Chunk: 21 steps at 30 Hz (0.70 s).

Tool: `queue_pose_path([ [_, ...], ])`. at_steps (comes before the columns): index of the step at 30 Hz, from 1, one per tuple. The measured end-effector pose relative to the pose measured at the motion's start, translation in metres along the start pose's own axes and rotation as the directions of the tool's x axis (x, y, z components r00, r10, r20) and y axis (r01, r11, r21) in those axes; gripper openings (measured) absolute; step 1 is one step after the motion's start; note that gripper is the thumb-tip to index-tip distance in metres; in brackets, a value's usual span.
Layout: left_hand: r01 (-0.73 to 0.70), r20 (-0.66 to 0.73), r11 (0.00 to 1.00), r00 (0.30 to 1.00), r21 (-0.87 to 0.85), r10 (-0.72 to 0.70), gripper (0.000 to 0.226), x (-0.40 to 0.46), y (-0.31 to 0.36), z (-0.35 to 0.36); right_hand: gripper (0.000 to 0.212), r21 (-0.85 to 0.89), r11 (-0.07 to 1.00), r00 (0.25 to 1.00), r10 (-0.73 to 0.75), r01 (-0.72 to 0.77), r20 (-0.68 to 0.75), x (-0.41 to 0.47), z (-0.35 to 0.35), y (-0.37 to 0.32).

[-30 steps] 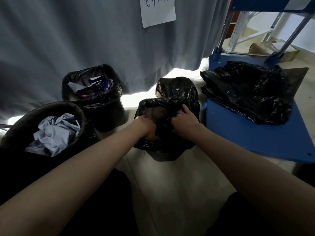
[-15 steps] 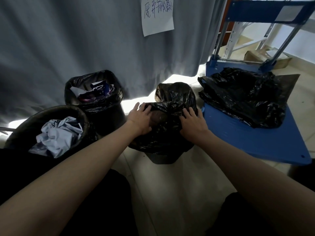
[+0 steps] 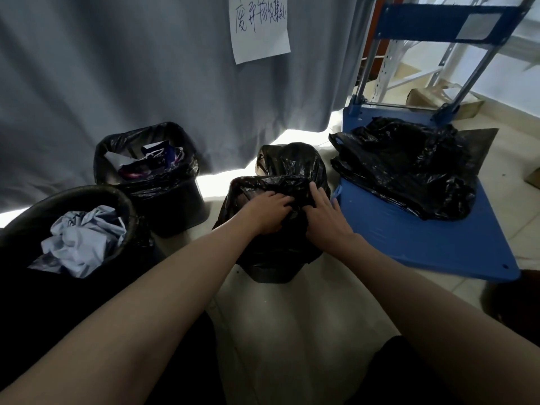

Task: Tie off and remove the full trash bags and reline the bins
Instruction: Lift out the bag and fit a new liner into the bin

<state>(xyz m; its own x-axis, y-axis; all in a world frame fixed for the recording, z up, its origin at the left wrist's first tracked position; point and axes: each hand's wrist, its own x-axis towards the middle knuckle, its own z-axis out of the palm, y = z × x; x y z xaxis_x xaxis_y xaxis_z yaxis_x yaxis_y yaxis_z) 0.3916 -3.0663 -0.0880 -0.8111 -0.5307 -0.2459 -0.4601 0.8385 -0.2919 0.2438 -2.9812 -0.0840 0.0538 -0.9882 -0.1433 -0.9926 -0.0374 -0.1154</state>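
Both hands on the black bag (image 3: 274,238) in the middle bin (image 3: 270,274), which sits on the floor just left of the blue cart (image 3: 432,238). Left hand (image 3: 270,213) w/ fingers curled into the gathered plastic at the top, gripping it. Right hand (image 3: 325,214) lies flatter, fingers fairly straight, pressing the plastic right next to the left. Loose black bags (image 3: 406,168) piled on the cart. Further left of the cart, 2 more lined bins: far bin (image 3: 175,206) w/ mixed trash, near bin (image 3: 122,200) w/ crumpled paper (image 3: 84,238).

Three lined bins (image 3: 146,173) (image 3: 73,229) (image 3: 277,229), one blue cart (image 3: 423,244), one paper sign (image 3: 260,27), and two hands (image 3: 270,210) (image 3: 327,217).
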Motion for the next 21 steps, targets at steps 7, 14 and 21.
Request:
queue_pose_path([
  [7,-0.021,0.234,0.993,0.972,0.113,-0.006,0.07,0.027,0.012,0.009,0.058,0.165,0.986,0.998,-0.02,0.01,0.059,-0.004,-0.003,0.0],
  [14,-0.03,0.229,0.996,0.972,-0.079,0.048,0.059,-0.012,-0.008,-0.006,0.046,0.031,0.997,0.997,-0.071,0.073,-0.034,-0.006,-0.012,-0.003],
  [21,0.258,0.388,0.751,0.922,-0.607,-0.003,0.034,-0.082,-0.016,-0.023,0.035,0.195,0.973,0.964,-0.166,0.126,0.208,-0.03,-0.028,-0.037],
])
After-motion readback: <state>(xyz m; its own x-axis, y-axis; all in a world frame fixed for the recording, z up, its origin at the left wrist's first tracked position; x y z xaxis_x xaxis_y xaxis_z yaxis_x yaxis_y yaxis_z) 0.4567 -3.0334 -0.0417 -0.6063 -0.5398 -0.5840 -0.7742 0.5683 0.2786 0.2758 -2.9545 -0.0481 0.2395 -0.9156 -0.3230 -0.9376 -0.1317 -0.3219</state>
